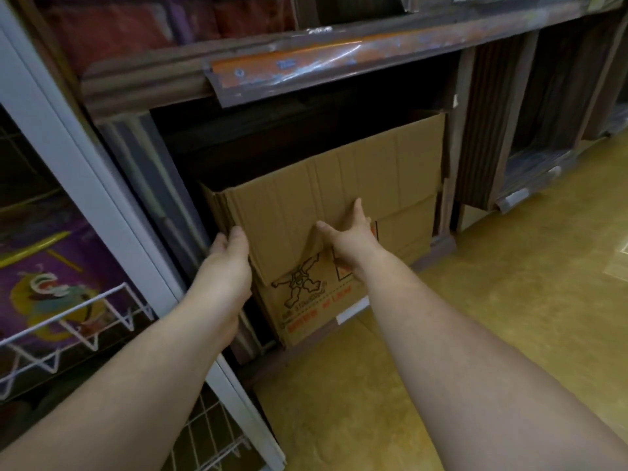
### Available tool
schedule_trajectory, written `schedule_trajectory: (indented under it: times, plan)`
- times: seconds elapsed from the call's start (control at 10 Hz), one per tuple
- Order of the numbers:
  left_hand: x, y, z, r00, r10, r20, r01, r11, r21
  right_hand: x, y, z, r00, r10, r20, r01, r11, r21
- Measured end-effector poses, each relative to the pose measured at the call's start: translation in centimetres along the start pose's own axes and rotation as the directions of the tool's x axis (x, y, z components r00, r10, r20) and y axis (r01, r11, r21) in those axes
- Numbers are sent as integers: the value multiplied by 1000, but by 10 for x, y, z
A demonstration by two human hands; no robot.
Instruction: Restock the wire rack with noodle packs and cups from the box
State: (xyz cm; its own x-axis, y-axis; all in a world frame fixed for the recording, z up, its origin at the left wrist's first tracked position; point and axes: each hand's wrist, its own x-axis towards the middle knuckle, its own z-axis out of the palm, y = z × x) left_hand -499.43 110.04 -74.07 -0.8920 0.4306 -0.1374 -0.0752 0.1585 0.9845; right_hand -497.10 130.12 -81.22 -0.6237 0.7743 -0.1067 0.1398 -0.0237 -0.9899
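— What have I got on the head camera?

— Both my bare arms reach forward and down to a cardboard box that sits tucked in the bottom bay of a dark brown shelf unit, its front face printed with a black figure and red lettering.

— And the hands?

— My left hand grips the box's left front corner, thumb on the front face, fingers wrapped round the side and out of sight. My right hand is on the folded-down front flap: thumb spread out to the left along the flap's edge, one finger pointing up over the top panel, the others hidden behind the flap, so it appears to be holding the flap, though I cannot see how tightly.

— Where is the rack?

— The white wire rack stands at my left, just beside the shelf unit, behind a pale grey upright post. Purple packs with a yellow cartoon design lie in its wire basket; the printing is too blurred to read.

— The room?

— A yellowish mottled floor runs to the right. An orange price strip hangs tilted on the shelf edge above the box. Further bays of the same brown shelving continue to the right.
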Motion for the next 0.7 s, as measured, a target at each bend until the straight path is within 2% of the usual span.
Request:
schedule_trajectory:
  times: [0.3,0.4,0.5,0.6,0.7]
  plan:
    - [5,-11,-6,999,17,36,-21,993,117,24,3,0,991,49,121,-31,989,-146]
    - [0,-13,-4,997,65,36,-70,988,136,10,12,-13,997,-9,74,21,986,-168]
    - [-10,-14,-1,993,49,107,-64,988,143,-6,17,-23,1000,-17,26,23,968,-248]
    - [-26,-6,-3,979,-46,199,18,991,136,-33,8,-24,998,55,11,-50,967,-250]
    - [-38,9,-6,973,-113,201,81,984,159,-58,-2,-29,994,93,-49,-100,977,-187]
